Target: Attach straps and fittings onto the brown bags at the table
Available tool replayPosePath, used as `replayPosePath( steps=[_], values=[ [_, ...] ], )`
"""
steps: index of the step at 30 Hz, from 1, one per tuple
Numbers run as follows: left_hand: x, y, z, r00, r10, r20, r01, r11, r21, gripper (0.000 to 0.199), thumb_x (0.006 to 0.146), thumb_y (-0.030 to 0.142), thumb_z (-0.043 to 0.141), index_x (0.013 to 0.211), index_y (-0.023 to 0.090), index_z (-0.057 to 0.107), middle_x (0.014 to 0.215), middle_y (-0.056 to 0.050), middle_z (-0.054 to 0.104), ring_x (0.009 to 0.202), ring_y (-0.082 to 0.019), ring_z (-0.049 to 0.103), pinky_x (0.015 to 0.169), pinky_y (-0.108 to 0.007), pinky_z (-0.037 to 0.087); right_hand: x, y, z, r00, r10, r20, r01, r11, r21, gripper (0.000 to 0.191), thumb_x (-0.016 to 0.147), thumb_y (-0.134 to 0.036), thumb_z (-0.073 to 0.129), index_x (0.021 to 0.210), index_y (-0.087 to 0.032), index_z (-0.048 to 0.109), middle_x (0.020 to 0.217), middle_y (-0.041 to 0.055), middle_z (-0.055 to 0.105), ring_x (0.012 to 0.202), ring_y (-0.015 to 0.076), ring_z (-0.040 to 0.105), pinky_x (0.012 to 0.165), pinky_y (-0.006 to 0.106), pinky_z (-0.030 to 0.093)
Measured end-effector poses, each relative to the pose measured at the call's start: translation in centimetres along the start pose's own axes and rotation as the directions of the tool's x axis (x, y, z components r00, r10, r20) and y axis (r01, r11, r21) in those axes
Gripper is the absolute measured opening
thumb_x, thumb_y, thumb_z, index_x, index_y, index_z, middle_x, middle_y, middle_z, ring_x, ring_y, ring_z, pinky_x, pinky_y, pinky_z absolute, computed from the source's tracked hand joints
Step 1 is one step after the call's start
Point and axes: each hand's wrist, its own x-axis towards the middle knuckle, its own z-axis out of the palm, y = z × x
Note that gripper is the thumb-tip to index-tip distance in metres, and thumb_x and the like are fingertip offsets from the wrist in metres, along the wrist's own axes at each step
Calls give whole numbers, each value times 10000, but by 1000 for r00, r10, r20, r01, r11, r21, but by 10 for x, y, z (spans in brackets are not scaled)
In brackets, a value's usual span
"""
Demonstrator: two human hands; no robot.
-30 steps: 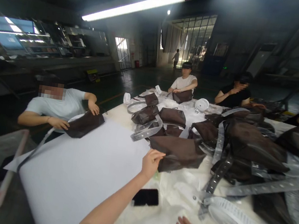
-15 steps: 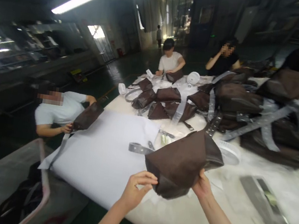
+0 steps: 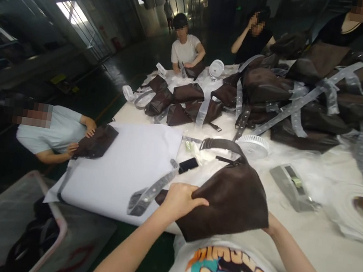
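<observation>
My left hand [image 3: 181,203] grips the upper left of a dark brown non-woven bag [image 3: 230,207], held up in front of my chest. My right hand [image 3: 272,225] holds its right edge, with the fingers partly hidden behind the fabric. A grey perforated strap [image 3: 152,190] runs from the bag's left side across a white sheet [image 3: 122,163]. A dark webbing handle [image 3: 223,145] arcs over the top of the bag. A black phone [image 3: 188,165] lies just beyond my left hand.
Several brown bags with grey straps lie in heaps on the white-covered table [image 3: 330,258], the largest [image 3: 309,100] at the far right. Also there are a white fan [image 3: 253,146], a film roll [image 3: 359,212] and a grey plate [image 3: 291,187]. Co-workers [image 3: 49,132] sit around the table.
Both hands have taken the bag up off the table and drawn it towards my chest. My view has swung to the left, and the bag's straps now show.
</observation>
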Motion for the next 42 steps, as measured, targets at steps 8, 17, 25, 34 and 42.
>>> replayPosePath(
  steps=[8, 17, 25, 34, 42],
  values=[
    [-31, -39, 99, 975, 130, 182, -166, 966, 199, 189, 828, 193, 723, 1005, 259, 730, 1010, -10, 727, 953, -205, 611, 757, -297, 481, -40, 8, -50, 992, 91, 91, -100, 990, 101, 526, 892, -664, 473, 1286, -352, 629, 1520, 41, 498, 1450, 333, 374, 1066, 581, 451],
    [-22, -54, 134, 990, -63, 127, 58, 997, 42, 386, 722, 290, 813, 1085, 255, 686, 1115, -39, 644, 1078, -253, 567, 928, -379, 478, -36, 22, -26, 973, 162, 166, -166, 986, 9, 497, 891, -575, 563, 1267, -261, 649, 1439, 86, 583, 1355, 327, 504, 1087, 500, 451],
    [-12, -53, 103, 959, 69, 274, -49, 996, -80, 408, 872, 266, 606, 1276, 209, 614, 1325, -92, 635, 1256, -274, 539, 1123, -471, 392, -32, 40, -92, 834, 414, -366, -530, 785, -319, 111, 747, -264, 674, 776, -160, 699, 820, 149, 771, 717, 256, 735, 608, 346, 568],
    [-3, -47, 102, 934, 75, 350, -59, 997, -56, 488, 877, 258, 581, 1364, 222, 558, 1466, -104, 547, 1401, -278, 448, 1202, -511, 314, 3, -4, -151, 819, -40, -572, -332, 780, -531, 217, 861, -298, 536, 908, -138, 675, 934, 141, 768, 793, 194, 729, 621, 238, 518],
    [1, -30, 90, 926, 71, 370, -72, 997, -12, 495, 929, 297, 532, 1421, 247, 505, 1526, -82, 489, 1471, -258, 352, 1238, -520, 242, 75, -19, -137, 770, -241, -590, -368, 587, -721, 369, 825, -268, 637, 1183, -193, 683, 1047, 133, 751, 1082, 300, 678, 967, 410, 486]
  ],
)
